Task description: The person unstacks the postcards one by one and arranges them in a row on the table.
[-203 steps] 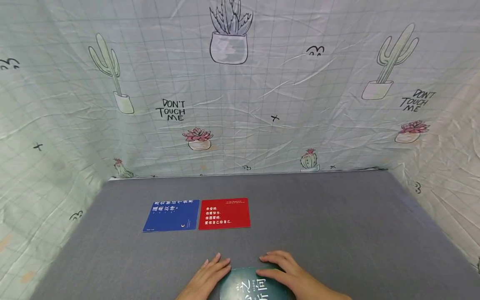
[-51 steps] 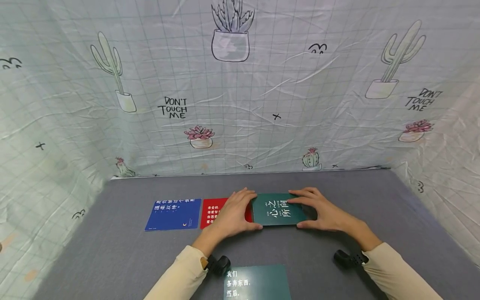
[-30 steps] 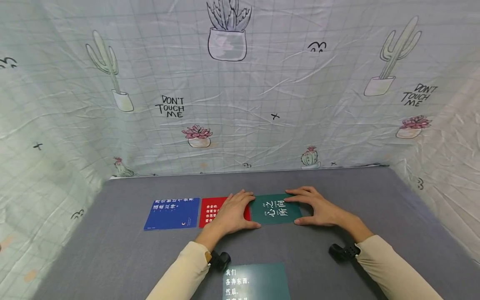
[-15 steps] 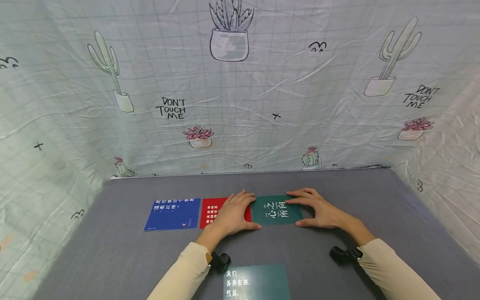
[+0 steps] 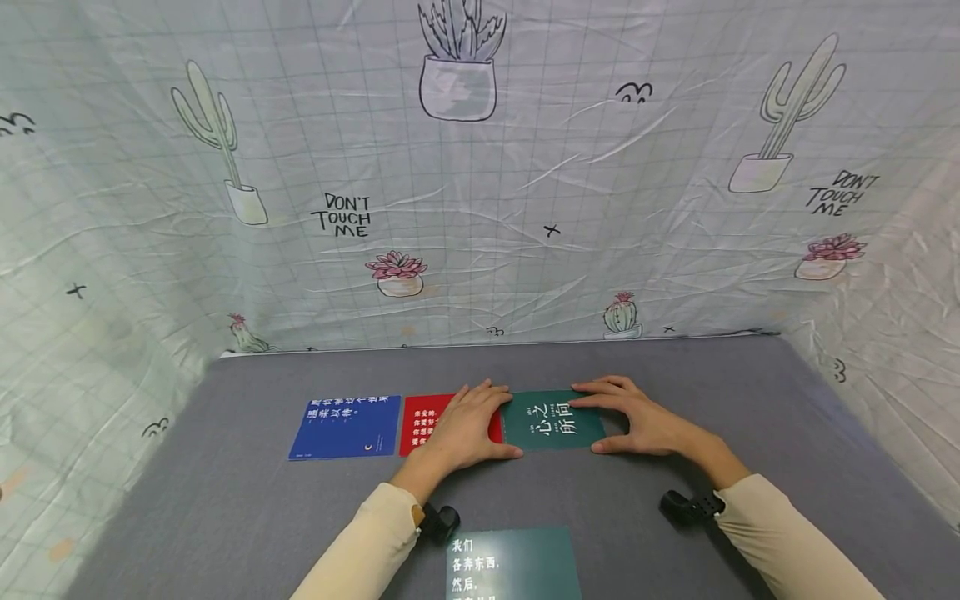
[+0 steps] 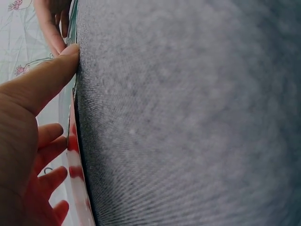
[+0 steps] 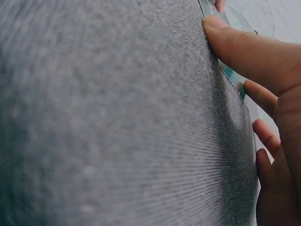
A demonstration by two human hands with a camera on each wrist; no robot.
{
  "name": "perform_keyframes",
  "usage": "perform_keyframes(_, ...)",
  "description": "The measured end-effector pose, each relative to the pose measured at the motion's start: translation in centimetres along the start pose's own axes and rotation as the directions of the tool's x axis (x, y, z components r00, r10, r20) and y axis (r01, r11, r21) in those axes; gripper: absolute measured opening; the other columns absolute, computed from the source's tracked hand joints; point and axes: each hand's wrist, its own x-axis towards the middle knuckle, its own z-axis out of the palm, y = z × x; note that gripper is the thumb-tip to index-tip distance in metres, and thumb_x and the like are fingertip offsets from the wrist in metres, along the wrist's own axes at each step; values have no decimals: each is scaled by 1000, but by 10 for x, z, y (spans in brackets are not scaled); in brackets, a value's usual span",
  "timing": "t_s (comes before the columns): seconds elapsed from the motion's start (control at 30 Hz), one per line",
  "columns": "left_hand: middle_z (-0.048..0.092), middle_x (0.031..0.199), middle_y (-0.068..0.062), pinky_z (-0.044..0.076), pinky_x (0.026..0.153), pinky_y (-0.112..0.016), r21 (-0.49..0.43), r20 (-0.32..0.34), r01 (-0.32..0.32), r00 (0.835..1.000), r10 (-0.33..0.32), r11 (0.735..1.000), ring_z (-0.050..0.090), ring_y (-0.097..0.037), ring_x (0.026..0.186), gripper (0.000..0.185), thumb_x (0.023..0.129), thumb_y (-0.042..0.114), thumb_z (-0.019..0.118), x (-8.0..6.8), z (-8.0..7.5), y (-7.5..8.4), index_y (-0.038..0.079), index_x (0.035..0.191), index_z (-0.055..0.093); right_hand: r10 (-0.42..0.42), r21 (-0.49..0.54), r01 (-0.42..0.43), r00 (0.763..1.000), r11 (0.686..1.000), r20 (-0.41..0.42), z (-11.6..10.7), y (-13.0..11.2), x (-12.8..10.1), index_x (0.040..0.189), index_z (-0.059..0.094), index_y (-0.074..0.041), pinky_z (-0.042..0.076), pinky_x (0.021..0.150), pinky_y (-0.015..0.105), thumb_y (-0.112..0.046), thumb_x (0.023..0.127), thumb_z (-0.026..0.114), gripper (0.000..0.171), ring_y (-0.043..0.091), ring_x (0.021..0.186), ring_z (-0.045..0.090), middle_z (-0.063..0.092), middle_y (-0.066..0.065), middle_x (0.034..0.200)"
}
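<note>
Just below the centre of the head view, a dark green rectangular card with white characters (image 5: 553,420) lies flat on the grey fabric-covered tabletop (image 5: 675,392), its left edge touching or slightly lapping the red rectangular card (image 5: 422,424). A blue rectangular card (image 5: 345,427) lies just left of the red one, so the three form a row.

The left hand (image 5: 463,429) rests over the red card's right part, fingers straight, thumb against the green card's near left corner. The right hand (image 5: 637,418) frames the opposite end, fingers laid flat on the far right corner and thumb at the near right one. With the hands bracketing both ends, the card appears to be squared into line rather than gripped.

At the bottom centre of the frame lies another dark green card with white text (image 5: 513,562), well apart from both hands.
</note>
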Motion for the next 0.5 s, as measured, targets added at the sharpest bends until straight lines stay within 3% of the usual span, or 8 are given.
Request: perform_keyframes(0.5,38,136,0,10,106,-44,25,-17,-14,1000,15,1000,21,-22,131,79,67,53,67,0,1,0,15,132,43,1,14,-1,1000,1000,20,-3,-4,1,129,47,-22,27,90,54,-41,76,67,60,29,123,22,32,4,139)
